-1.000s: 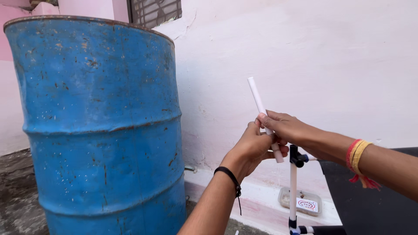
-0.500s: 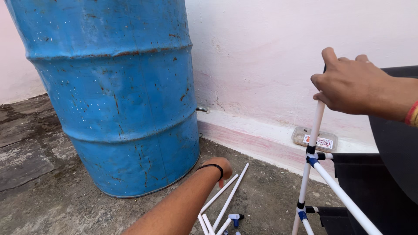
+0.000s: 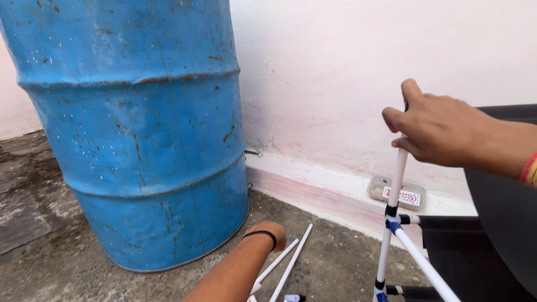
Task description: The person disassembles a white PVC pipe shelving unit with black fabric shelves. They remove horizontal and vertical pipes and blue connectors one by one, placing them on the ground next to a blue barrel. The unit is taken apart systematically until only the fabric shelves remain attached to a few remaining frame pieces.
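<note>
**Right hand on top of upright white pipe frame; left arm down among loose pipes**

Right hand [image 3: 442, 131] sits at upper right, fingers [image 3: 413, 92] curled round the top end of a thin white pipe [image 3: 395, 184]. Grip is closed on it; the pipe top is hidden inside the fist.

The pipe: slim, white, smooth, plastic-looking, standing nearly upright w/ a slight lean, running from the fist down to the floor at bottom right. Abt halfway down there's a black-and-blue joint [image 3: 391, 219]. From it a second white pipe [image 3: 425, 264] slants down to the right, and a short stub goes sideways twd a black container [image 3: 486, 240]. Another dark joint w/ a bit of blue sits near the foot of the upright, by the frame edge.

Left forearm [image 3: 240, 268] reaches down at bottom centre, black band [image 3: 263, 235] on the wrist. The left hand itself is bent out of sight behind the wrist, so can't tell if its fingers are wide, narrow or holding anything. Two loose white pipes [image 3: 291, 260] lie on the concrete floor [image 3: 67, 268] just beside that wrist.

Left of all this stands a big blue metal drum [image 3: 134, 128], rust-specked. Behind is a pale pink wall [image 3: 347, 61], w/ a small clear plastic box [image 3: 397, 193] on its low ledge, just behind the upright pipe.
</note>
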